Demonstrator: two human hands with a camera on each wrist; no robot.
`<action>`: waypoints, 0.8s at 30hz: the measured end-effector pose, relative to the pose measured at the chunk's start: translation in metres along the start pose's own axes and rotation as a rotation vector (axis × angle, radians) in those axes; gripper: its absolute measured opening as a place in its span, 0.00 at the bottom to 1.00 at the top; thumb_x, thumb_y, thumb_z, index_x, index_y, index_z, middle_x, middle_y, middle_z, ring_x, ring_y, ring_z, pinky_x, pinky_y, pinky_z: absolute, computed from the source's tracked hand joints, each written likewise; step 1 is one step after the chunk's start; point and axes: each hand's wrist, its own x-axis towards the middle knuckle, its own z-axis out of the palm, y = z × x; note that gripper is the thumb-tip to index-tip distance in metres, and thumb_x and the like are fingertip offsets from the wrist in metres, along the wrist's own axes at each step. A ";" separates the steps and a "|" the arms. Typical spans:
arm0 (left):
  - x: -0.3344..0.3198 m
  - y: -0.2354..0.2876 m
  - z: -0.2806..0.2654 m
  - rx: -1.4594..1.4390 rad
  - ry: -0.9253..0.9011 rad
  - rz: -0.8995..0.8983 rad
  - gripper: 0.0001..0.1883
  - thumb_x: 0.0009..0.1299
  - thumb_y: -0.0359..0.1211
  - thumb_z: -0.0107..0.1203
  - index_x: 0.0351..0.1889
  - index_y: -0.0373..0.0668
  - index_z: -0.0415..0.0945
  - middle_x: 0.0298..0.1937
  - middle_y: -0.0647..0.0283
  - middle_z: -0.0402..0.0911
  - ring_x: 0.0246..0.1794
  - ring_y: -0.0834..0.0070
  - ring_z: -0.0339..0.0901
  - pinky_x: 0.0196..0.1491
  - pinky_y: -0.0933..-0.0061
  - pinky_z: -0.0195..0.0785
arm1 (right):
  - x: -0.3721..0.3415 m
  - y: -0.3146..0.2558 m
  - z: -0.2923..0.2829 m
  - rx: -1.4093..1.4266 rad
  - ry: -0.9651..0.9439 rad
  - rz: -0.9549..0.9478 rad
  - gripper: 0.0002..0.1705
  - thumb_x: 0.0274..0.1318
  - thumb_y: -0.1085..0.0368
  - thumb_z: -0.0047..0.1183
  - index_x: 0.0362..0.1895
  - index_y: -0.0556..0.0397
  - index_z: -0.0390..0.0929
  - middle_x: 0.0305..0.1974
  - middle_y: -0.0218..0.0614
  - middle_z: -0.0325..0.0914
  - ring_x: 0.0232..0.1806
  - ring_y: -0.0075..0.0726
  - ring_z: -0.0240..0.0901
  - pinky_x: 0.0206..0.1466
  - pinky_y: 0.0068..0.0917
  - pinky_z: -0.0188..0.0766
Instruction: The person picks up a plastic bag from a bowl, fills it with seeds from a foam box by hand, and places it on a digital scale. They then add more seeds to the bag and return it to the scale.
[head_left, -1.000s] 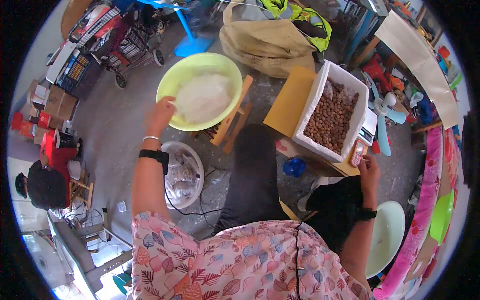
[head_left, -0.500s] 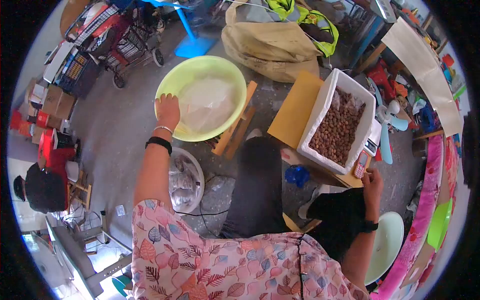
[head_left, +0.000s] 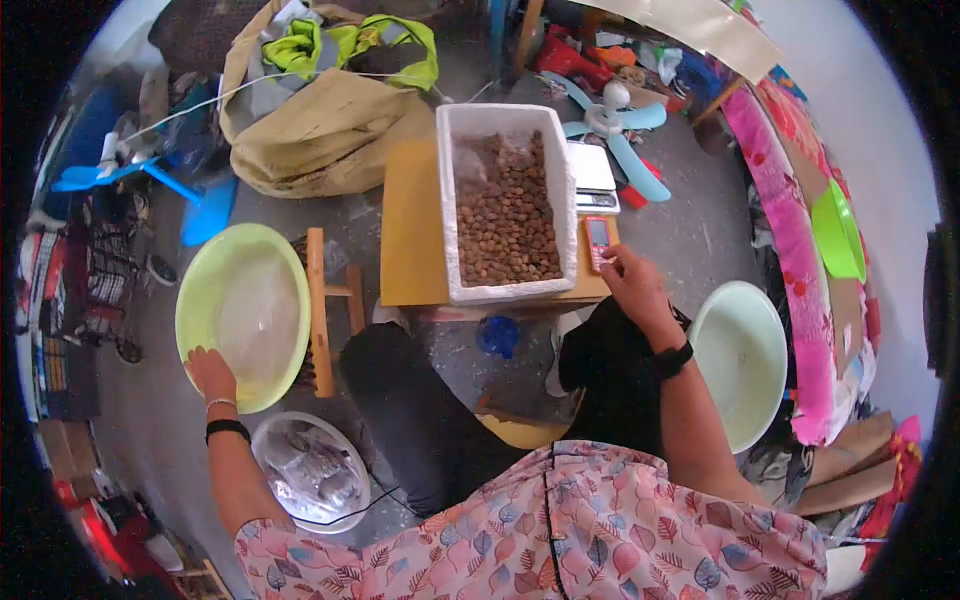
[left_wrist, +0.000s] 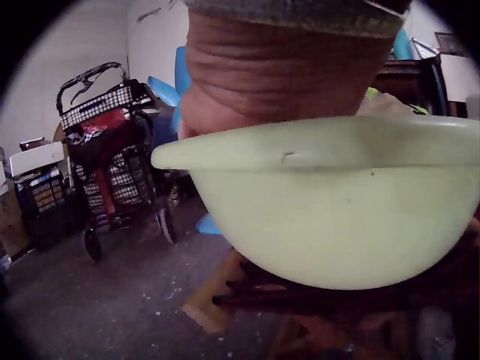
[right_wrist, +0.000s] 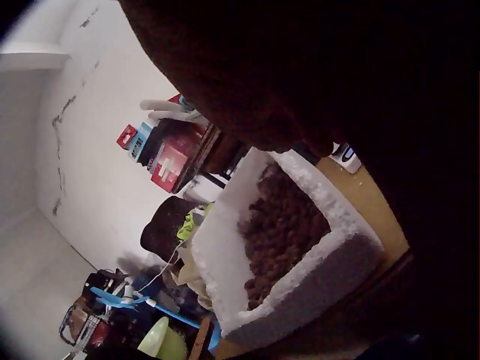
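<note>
My left hand (head_left: 212, 376) rests on the near-left rim of a pale yellow-green basin (head_left: 192, 300), which has a clear plastic bag (head_left: 262, 305) of whitish contents inside. In the left wrist view the wrist crosses above the basin's rim (left_wrist: 322, 150), and the fingers are hidden. My right hand (head_left: 636, 285) hangs loosely curled over the right knee, fingertips right at the lower end of a red keypad phone (head_left: 599, 240). Left of it stands a white foam box (head_left: 452, 230) holding many brown nuts (head_left: 508, 215). The right wrist view shows this hand as a dark shape above the foam box (right_wrist: 300, 292).
A white digital scale (head_left: 592, 180) and a fan with pale blue blades (head_left: 625, 155) lie beyond the phone. A pale green basin (head_left: 740, 430) stands at right, a white tub of bagged things (head_left: 310, 475) at lower left. The yellow basin sits on a wooden stool (head_left: 318, 310).
The head view has turned right, so the box and basin appear farther left. My left hand stays at the basin's rim, now nearer its lower side. The right hand remains beside the phone.
</note>
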 end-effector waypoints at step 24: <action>0.066 -0.050 0.039 -0.400 0.492 0.748 0.15 0.75 0.39 0.51 0.45 0.37 0.83 0.42 0.54 0.86 0.40 0.62 0.83 0.44 0.62 0.77 | -0.021 0.017 0.041 -0.011 0.365 -0.497 0.02 0.56 0.69 0.52 0.31 0.48 0.73 0.32 0.36 0.73 0.38 0.43 0.75 0.37 0.40 0.74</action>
